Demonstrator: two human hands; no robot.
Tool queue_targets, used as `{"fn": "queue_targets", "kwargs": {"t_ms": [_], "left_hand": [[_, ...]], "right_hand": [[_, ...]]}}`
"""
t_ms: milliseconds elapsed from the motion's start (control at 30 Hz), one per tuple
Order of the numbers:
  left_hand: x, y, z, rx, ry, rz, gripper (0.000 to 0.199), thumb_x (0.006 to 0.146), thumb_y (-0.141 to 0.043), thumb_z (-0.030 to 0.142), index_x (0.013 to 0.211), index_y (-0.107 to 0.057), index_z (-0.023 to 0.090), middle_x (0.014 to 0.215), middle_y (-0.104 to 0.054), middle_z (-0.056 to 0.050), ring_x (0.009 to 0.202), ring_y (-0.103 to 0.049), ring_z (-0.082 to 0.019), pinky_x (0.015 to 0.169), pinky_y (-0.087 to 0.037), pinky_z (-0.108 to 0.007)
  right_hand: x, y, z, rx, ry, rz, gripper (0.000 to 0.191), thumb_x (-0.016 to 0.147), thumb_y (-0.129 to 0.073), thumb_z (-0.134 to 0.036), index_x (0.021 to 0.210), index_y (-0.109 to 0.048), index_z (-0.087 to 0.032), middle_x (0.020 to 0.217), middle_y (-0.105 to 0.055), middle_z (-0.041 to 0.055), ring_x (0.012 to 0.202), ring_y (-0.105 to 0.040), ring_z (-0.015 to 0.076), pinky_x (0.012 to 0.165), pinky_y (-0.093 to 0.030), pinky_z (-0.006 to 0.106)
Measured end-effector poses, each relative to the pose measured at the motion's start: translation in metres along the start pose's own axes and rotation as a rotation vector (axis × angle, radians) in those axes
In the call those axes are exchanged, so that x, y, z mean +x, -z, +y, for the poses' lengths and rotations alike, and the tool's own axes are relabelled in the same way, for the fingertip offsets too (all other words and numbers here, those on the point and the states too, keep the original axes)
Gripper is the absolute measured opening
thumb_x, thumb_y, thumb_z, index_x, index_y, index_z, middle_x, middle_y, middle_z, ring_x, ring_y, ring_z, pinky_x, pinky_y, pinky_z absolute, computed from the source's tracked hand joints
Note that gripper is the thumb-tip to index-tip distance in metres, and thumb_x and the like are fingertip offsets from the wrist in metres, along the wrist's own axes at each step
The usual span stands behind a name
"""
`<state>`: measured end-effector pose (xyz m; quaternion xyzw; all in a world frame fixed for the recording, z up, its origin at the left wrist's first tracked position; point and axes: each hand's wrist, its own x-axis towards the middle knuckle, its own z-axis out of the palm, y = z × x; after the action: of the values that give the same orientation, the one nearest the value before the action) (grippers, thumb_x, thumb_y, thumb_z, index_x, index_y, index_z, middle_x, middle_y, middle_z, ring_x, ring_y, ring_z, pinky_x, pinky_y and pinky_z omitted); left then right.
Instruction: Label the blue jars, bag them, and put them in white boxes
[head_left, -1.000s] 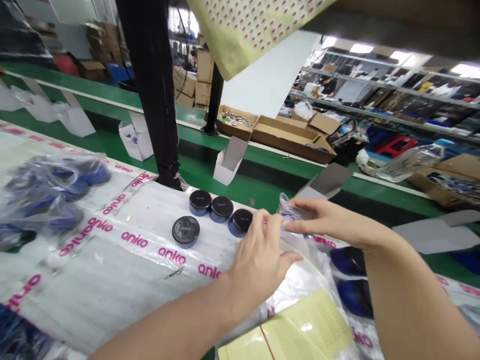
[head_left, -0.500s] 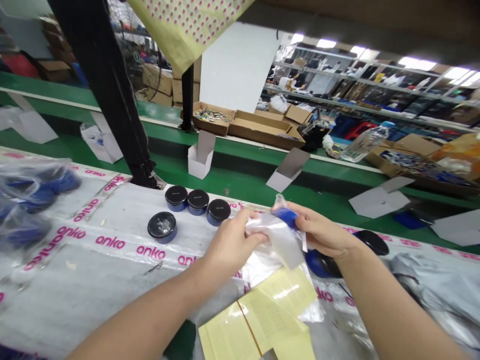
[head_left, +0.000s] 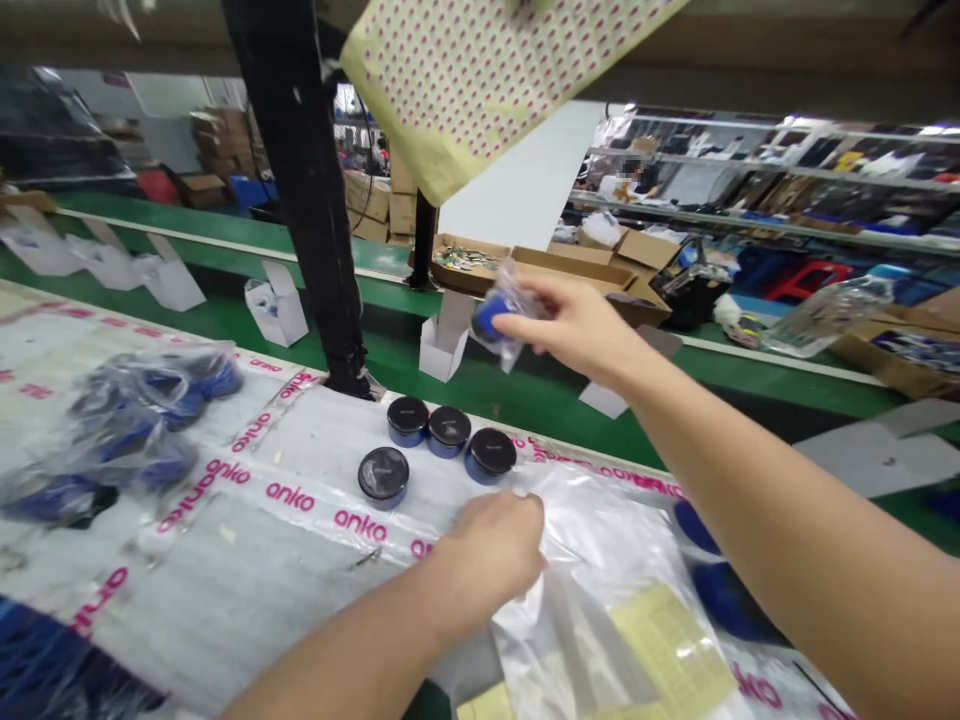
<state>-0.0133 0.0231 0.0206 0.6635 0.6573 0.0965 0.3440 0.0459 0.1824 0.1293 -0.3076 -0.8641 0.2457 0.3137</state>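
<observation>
My right hand (head_left: 564,312) is raised over the green conveyor belt (head_left: 495,385), its fingers closed on a small blue object in a clear bag (head_left: 491,312). Just left of that object stands an open white box (head_left: 442,348), apart from it. My left hand (head_left: 501,545) is down at the table, fingers closed on the edge of the clear plastic bags (head_left: 585,560). Yellow printed sheets (head_left: 660,640) show beneath the plastic. Beyond my left hand sit several round blue tins with black lids (head_left: 448,428); a nearer one (head_left: 383,475) has something shiny on its lid.
More open white boxes (head_left: 276,308) stand along the belt. Bagged blue items (head_left: 157,410) lie on the table (head_left: 285,580) at left. A black post (head_left: 307,200) rises at the table's far edge, and a yellow dotted sheet (head_left: 465,90) hangs overhead. Cardboard trays (head_left: 555,270) stand behind.
My right hand has lifted the bagged blue object up and away over the belt, towards the white box. My left hand has lowered to the plastic bags. The view has swung left.
</observation>
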Motion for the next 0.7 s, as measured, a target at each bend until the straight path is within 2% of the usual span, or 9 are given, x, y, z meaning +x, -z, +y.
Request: {"fn": "queue_targets", "kwargs": {"t_ms": [67,100,200,267,333,433,533,600,700], "left_hand": [[0.002,-0.002,-0.001,0.017,-0.008,0.001,0.026,0.078,-0.071,0.019,0.104,-0.073,0.015,0.1,-0.076,-0.019,0.094,-0.074,-0.037,0.076,-0.057,-0.041],[0.002,-0.002,-0.002,0.022,-0.011,-0.001,0.027,0.078,-0.072,0.02,0.105,-0.074,0.015,0.101,-0.076,-0.02,0.096,-0.074,-0.038,0.077,-0.057,-0.042],[0.004,-0.002,-0.004,0.025,-0.015,-0.008,0.029,0.079,-0.071,0.019,0.107,-0.074,0.015,0.102,-0.077,-0.021,0.097,-0.074,-0.039,0.077,-0.058,-0.043],[0.004,-0.002,-0.004,0.018,-0.016,-0.005,0.029,0.079,-0.07,0.017,0.108,-0.074,0.015,0.102,-0.077,-0.021,0.097,-0.074,-0.04,0.075,-0.058,-0.043],[0.004,-0.002,-0.004,0.008,-0.018,-0.003,0.03,0.079,-0.07,0.016,0.109,-0.074,0.015,0.101,-0.077,-0.021,0.097,-0.074,-0.04,0.074,-0.057,-0.042],[0.005,-0.001,-0.005,0.006,-0.033,-0.019,0.028,0.08,-0.07,0.017,0.107,-0.074,0.014,0.101,-0.078,-0.02,0.096,-0.075,-0.039,0.073,-0.057,-0.041],[0.007,0.001,-0.005,0.035,-0.051,-0.049,0.027,0.082,-0.067,0.016,0.109,-0.072,0.015,0.106,-0.077,-0.019,0.102,-0.074,-0.037,0.078,-0.056,-0.04],[0.009,0.002,-0.005,0.064,-0.06,-0.067,0.029,0.085,-0.064,0.017,0.114,-0.07,0.015,0.111,-0.076,-0.02,0.107,-0.072,-0.036,0.082,-0.055,-0.04],[0.009,0.005,-0.004,0.11,-0.071,-0.09,0.03,0.087,-0.062,0.021,0.116,-0.067,0.014,0.114,-0.074,-0.021,0.108,-0.071,-0.035,0.081,-0.052,-0.039]], "right_hand": [[0.034,-0.026,-0.003,-0.26,0.166,0.1,0.053,0.084,-0.071,-0.034,0.134,-0.065,-0.016,0.123,-0.068,0.014,0.108,-0.065,0.0313,0.093,-0.051,0.044],[0.047,-0.039,-0.002,-0.377,0.205,0.084,0.055,0.086,-0.069,-0.032,0.138,-0.061,-0.016,0.131,-0.063,0.0167,0.116,-0.062,0.0329,0.097,-0.05,0.044],[0.069,-0.073,0.008,-0.555,0.209,-0.036,0.053,0.087,-0.068,-0.029,0.138,-0.059,-0.017,0.133,-0.062,0.0189,0.111,-0.065,0.0338,0.091,-0.053,0.043],[0.071,-0.09,0.017,-0.591,0.189,-0.073,0.05,0.086,-0.071,-0.026,0.133,-0.061,-0.014,0.126,-0.065,0.0202,0.105,-0.067,0.0356,0.086,-0.055,0.044],[0.068,-0.103,0.022,-0.633,0.171,-0.075,0.045,0.087,-0.071,-0.027,0.128,-0.061,-0.01,0.121,-0.067,0.0235,0.109,-0.064,0.0391,0.086,-0.054,0.047],[0.057,-0.116,0.024,-0.689,0.14,-0.083,0.035,0.097,-0.061,-0.036,0.117,-0.066,-0.008,0.115,-0.068,0.0255,0.119,-0.057,0.0435,0.091,-0.051,0.053],[0.046,-0.128,0.02,-0.723,0.119,-0.141,0.039,0.105,-0.049,-0.041,0.112,-0.068,-0.008,0.127,-0.064,0.0251,0.131,-0.048,0.0447,0.1,-0.043,0.06],[0.043,-0.131,0.018,-0.731,0.109,-0.198,0.038,0.099,-0.062,-0.04,0.118,-0.066,-0.008,0.14,-0.058,0.0242,0.137,-0.041,0.0448,0.109,-0.033,0.067],[0.038,-0.119,0.017,-0.727,0.087,-0.281,0.06,0.084,-0.08,-0.035,0.135,-0.058,-0.012,0.156,-0.045,0.0214,0.146,-0.03,0.0453,0.115,-0.018,0.075]]}}
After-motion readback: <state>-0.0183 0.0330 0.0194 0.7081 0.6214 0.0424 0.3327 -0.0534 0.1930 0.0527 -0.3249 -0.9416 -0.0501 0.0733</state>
